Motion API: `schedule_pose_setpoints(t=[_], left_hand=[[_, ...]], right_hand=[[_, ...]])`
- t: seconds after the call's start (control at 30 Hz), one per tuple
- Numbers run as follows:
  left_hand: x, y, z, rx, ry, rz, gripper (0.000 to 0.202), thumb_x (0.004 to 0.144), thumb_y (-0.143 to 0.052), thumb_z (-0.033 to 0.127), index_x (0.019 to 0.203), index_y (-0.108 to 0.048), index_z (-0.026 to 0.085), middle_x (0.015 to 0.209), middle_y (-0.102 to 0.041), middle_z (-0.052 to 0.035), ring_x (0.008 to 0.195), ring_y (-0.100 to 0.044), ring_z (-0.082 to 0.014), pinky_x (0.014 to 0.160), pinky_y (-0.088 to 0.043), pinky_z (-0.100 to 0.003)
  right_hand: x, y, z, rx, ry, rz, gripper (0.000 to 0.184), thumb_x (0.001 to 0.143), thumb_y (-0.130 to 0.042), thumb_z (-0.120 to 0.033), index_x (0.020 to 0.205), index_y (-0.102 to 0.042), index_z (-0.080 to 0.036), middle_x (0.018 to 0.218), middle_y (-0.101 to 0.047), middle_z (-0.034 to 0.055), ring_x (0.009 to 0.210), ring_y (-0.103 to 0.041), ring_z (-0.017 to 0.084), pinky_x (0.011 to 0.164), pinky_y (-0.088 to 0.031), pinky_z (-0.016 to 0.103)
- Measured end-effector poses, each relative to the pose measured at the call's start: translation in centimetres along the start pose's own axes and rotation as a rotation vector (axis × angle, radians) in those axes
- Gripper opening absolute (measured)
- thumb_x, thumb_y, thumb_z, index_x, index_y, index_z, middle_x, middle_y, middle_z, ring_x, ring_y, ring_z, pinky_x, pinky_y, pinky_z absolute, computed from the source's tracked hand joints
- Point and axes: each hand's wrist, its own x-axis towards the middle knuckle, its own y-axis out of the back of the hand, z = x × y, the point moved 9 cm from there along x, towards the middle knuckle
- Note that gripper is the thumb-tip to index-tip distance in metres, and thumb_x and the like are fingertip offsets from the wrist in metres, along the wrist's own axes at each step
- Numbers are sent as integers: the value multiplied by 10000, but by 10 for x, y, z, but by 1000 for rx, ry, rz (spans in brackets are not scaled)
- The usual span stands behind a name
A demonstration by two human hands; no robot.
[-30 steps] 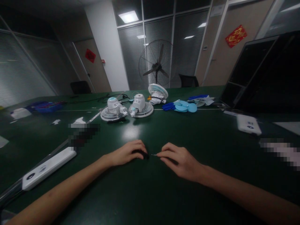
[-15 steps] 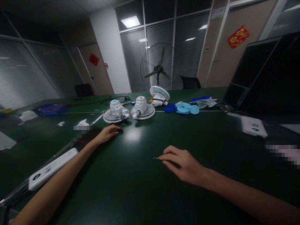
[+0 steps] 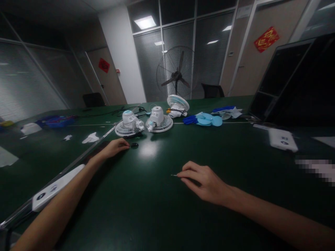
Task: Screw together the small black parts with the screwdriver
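My left hand [image 3: 115,147] lies stretched out on the dark green table [image 3: 157,202], fingers loosely curled, fingertips just short of a small black part [image 3: 134,145] that rests apart from them. Just beyond stand two small white desk fans lying face down [image 3: 129,123] [image 3: 158,120]. My right hand [image 3: 204,181] rests on the table nearer me, thumb and forefinger pinched on a thin metal pin or small tool [image 3: 173,175] whose tip pokes out to the left.
A third small fan [image 3: 177,105] and a pile of blue fan blades and gloves [image 3: 205,119] lie further back. White devices sit at left [image 3: 56,187] and right [image 3: 282,139]. A large dark monitor [image 3: 295,83] stands at right; a floor fan [image 3: 176,71] stands behind the table.
My left hand carried the small black part from beside my right hand out to the far left near the fans, set it down and let go. The right hand stayed put.
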Motion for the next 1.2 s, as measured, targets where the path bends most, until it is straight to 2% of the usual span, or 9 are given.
schedule_pose_setpoints(t=[0.07, 0.13, 0.23, 0.33, 0.43, 0.63, 0.83, 1.0, 1.2], left_hand=[[0, 3, -4, -41, 2, 26, 413, 770, -795, 625, 938, -817, 249, 1039, -780, -87, 960, -731, -291, 849, -584, -371], [2, 6, -8, -87, 9, 100, 462, 772, -788, 652, 969, -815, 235, 1043, -789, -92, 973, -733, -300, 859, -585, -380], [6, -1, -9, -113, 28, 167, 540, 783, -767, 686, 1013, -802, 199, 1071, -793, -103, 1015, -729, -312, 905, -578, -397], [11, -17, -5, -122, 22, 133, 536, 816, -744, 680, 1025, -798, 189, 1104, -796, -102, 1046, -729, -303, 936, -572, -392], [14, -25, -3, -126, -1, 110, 486, 851, -735, 644, 1037, -800, 199, 1118, -800, -96, 1036, -736, -287, 925, -574, -377], [13, -22, -8, -99, -11, 138, 502, 870, -721, 652, 1077, -788, 199, 1156, -792, -102, 1049, -734, -296, 949, -568, -395], [11, -25, -4, -65, 31, 154, 595, 844, -721, 695, 1175, -772, 202, 1201, -783, -96, 1068, -727, -307, 940, -558, -382], [10, -24, -4, -40, 65, 160, 574, 813, -731, 709, 1077, -816, 207, 1150, -800, -92, 1019, -728, -313, 918, -543, -375], [11, -17, -23, -164, 184, 220, 546, 691, -816, 679, 943, -813, 195, 1057, -807, -84, 1005, -714, -316, 889, -525, -369]], right_hand=[[0, 0, 0, 4, -2, -2, 259, 1054, -593, -168, 1279, -720, -180, 1157, -669, 84, 894, -681, 159, 734, -595, 280], [1, -1, 0, 5, -3, -5, 259, 1056, -591, -169, 1279, -720, -180, 1156, -669, 82, 888, -682, 153, 722, -594, 269], [1, 0, -1, -11, -6, -7, 253, 1053, -588, -173, 1263, -730, -177, 1132, -670, 82, 876, -681, 155, 721, -594, 269], [2, 1, -2, -19, -4, -5, 254, 1049, -594, -171, 1263, -732, -175, 1129, -670, 82, 877, -679, 160, 728, -592, 280], [2, 1, -3, -10, -5, -7, 255, 1048, -595, -166, 1265, -729, -177, 1127, -673, 79, 867, -678, 158, 714, -589, 282], [1, -1, 0, -14, -22, -23, 253, 1052, -596, -174, 1269, -727, -182, 1140, -667, 76, 866, -672, 156, 712, -588, 282], [1, -1, -1, -27, -8, -14, 250, 1053, -595, -174, 1266, -725, -184, 1135, -671, 73, 868, -677, 154, 717, -586, 277], [3, 1, -5, -13, -9, -15, 246, 1050, -596, -163, 1255, -730, -179, 1130, -674, 73, 861, -679, 149, 710, -582, 267], [2, -1, -2, -30, -12, -24, 252, 1051, -598, -172, 1266, -728, -184, 1135, -674, 76, 861, -677, 153, 716, -584, 276]])
